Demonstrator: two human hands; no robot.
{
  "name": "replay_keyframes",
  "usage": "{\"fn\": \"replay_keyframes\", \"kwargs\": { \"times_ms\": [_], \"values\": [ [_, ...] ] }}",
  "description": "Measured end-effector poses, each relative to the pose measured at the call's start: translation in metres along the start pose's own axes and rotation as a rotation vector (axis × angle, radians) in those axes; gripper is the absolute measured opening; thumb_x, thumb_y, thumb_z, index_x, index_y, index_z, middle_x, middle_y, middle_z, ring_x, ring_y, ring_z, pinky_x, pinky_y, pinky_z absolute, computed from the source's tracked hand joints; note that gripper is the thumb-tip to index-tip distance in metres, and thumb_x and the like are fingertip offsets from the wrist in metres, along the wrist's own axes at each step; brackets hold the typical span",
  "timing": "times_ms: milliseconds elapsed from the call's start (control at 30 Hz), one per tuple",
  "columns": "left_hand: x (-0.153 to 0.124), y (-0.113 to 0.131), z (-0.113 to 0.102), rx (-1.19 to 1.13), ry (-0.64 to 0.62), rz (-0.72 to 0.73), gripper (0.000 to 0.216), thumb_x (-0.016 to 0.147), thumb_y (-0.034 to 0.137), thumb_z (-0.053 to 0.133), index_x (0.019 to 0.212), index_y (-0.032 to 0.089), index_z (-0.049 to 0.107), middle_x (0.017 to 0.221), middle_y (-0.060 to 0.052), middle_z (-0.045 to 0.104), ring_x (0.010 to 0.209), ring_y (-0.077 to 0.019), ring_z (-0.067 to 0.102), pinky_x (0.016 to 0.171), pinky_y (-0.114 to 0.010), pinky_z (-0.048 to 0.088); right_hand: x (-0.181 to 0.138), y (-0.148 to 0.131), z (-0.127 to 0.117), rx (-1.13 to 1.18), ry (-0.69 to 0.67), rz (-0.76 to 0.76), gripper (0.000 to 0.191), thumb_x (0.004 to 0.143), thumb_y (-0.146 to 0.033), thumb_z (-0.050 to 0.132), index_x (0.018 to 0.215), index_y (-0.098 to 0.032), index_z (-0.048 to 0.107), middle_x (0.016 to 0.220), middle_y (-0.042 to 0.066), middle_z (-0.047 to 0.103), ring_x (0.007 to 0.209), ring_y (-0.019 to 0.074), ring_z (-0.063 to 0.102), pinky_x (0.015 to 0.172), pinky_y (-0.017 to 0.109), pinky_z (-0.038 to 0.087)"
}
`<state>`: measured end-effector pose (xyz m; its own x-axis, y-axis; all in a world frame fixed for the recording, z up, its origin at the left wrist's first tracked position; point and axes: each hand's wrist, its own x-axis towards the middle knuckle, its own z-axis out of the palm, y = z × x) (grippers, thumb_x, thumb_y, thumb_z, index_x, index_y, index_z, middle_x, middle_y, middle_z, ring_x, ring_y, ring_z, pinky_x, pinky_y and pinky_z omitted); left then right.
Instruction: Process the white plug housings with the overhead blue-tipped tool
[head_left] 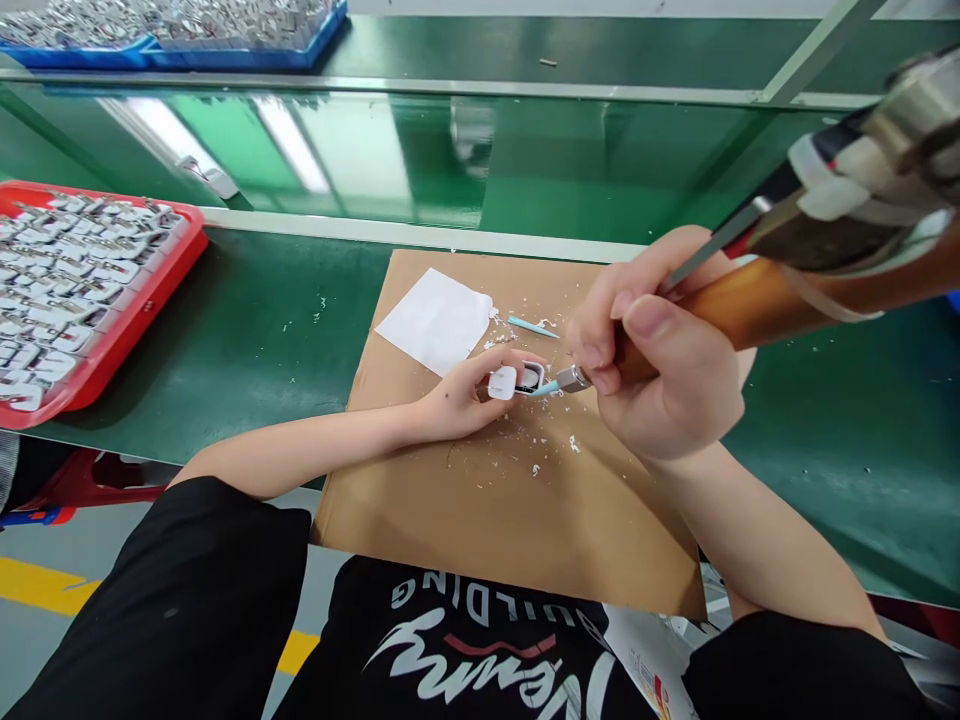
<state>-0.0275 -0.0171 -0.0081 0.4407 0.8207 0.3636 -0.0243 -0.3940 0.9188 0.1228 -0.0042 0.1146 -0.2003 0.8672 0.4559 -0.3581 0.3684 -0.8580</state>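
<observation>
The left hand (pixel 469 393) pinches a small white plastic piece (pixel 502 383) at its fingertips, and just to its right the right hand (pixel 667 350) is wrapped around an orange-handled tool (pixel 750 308), whose long axis slopes down leftward so that its pale blue tip (pixel 547 388) seems to touch the piece's open side. Beneath the hands lies brown cardboard (pixel 435 490) flecked with white shavings (pixel 574 444); well left of the left hand, a red tray (pixel 142 338) of white parts rests on the green bench (pixel 262 310).
</observation>
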Motion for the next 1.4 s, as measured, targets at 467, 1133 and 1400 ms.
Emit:
{"fn": "replay_keyframes", "kwargs": {
  "times_ms": [467, 1133, 1400],
  "values": [
    [-0.0029, -0.0022, 0.0035, 0.064, 0.05, -0.054, 0.029, 0.083, 0.031, 0.07, 0.082, 0.02, 0.043, 0.089, -0.005, 0.064, 0.088, -0.0169, 0.064, 0.073, -0.029, 0.052, -0.0022, -0.0029, 0.0015, -0.006, -0.007, 0.047, 0.029, 0.074, -0.037, 0.074, 0.062, -0.024, 0.051, 0.047, -0.005, 0.046, 0.035, 0.0078, 0.032, 0.034, 0.029, 0.031],
    [-0.0011, 0.0005, 0.0073, 0.05, 0.076, 0.144, 0.025, 0.084, 0.022, 0.068, 0.084, 0.02, 0.043, 0.107, -0.008, 0.067, 0.09, -0.0145, 0.065, 0.072, -0.025, 0.05, 0.0012, -0.0019, 0.0067, 0.002, 0.027, 0.048, 0.031, 0.067, -0.039, 0.077, 0.059, -0.024, 0.051, 0.043, -0.006, 0.046, 0.03, 0.0081, 0.032, 0.03, 0.03, 0.022],
    [0.0015, -0.0008, 0.0051, 0.013, 0.036, 0.212, 0.018, 0.086, 0.021, 0.063, 0.087, 0.02, 0.045, 0.116, -0.012, 0.06, 0.099, -0.0183, 0.061, 0.081, -0.032, 0.051, 0.0008, -0.0024, 0.0079, 0.051, 0.035, 0.026, 0.038, 0.066, -0.033, 0.078, 0.054, -0.023, 0.043, 0.043, -0.006, 0.048, 0.029, 0.007, 0.033, 0.03, 0.028, 0.019]
  ]
}}
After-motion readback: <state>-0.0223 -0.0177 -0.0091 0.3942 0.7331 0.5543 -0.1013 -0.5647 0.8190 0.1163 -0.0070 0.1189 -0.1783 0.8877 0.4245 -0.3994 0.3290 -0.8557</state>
